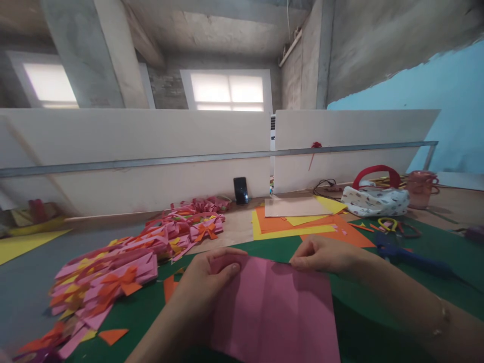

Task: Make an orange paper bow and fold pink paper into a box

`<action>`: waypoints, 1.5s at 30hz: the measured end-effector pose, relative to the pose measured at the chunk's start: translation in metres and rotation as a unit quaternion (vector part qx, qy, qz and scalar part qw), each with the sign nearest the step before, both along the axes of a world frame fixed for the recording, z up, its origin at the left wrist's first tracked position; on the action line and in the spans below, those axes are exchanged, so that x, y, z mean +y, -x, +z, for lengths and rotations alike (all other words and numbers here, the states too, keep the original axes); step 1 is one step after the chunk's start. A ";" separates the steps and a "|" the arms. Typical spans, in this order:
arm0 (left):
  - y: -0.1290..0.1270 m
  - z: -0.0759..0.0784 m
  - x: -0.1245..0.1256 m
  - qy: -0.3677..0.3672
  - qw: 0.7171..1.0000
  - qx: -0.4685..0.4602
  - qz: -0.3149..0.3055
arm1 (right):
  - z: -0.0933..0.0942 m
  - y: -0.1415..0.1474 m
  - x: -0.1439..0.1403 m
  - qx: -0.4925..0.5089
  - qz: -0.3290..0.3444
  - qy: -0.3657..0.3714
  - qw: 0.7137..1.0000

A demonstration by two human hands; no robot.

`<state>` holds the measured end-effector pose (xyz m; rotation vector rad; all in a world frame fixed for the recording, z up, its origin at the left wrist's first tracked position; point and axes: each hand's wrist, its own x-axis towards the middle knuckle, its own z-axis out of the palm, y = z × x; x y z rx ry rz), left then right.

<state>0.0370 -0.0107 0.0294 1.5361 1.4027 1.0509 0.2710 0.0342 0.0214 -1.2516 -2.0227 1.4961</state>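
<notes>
Head view: a flat pink paper sheet (276,307) lies on the green table mat (378,322), right in front of the person. The left hand (212,282) pinches its top left corner, and the right hand (325,254) pinches the top edge, so the fold stays neat. Finished pink paper pieces with orange bows (124,272) are piled to the left, out of the way.

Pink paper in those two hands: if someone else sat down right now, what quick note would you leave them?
Left hand: pinches the far left corner of the pink sheet, thumb on top.
Right hand: pinches the far right corner.
The sheet lies on the green mat, showing faint lengthwise creases.
Done: a row of pink pieces with orange bows lies to the left.
Left: this sheet is still unshaped; orange and yellow sheets and scissors wait beyond it.
</notes>
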 end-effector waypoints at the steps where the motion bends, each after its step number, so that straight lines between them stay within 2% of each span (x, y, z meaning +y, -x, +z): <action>1: 0.000 0.000 0.000 0.005 1.000 -0.002 -0.002 | 0.000 0.000 0.000 -0.001 -0.001 -0.003 1.000; 5: 0.003 0.000 0.002 0.044 0.999 0.005 -0.011 | 0.000 0.000 -0.001 -0.008 0.001 -0.016 1.000; 12: 0.002 -0.001 0.002 0.058 0.998 -0.004 -0.011 | -0.001 -0.001 0.001 -0.010 0.008 -0.027 1.000; 17: 0.004 -0.003 0.003 0.026 0.999 0.011 -0.018 | 0.000 -0.001 0.001 -0.018 0.008 -0.031 0.999; 24: -0.001 -0.002 0.000 0.025 0.999 -0.008 -0.035 | -0.001 0.000 -0.001 0.008 0.020 -0.001 1.000; 31: -0.002 -0.008 0.003 0.023 0.998 0.041 -0.037 | -0.004 0.003 -0.002 0.035 0.034 0.000 0.999; 36: -0.002 -0.009 0.002 0.043 0.999 0.003 -0.013 | -0.004 0.003 -0.002 0.034 0.026 -0.001 0.999; 45: -0.002 -0.015 0.003 0.048 0.998 -0.041 -0.016 | -0.008 0.003 0.000 0.008 0.013 -0.009 1.000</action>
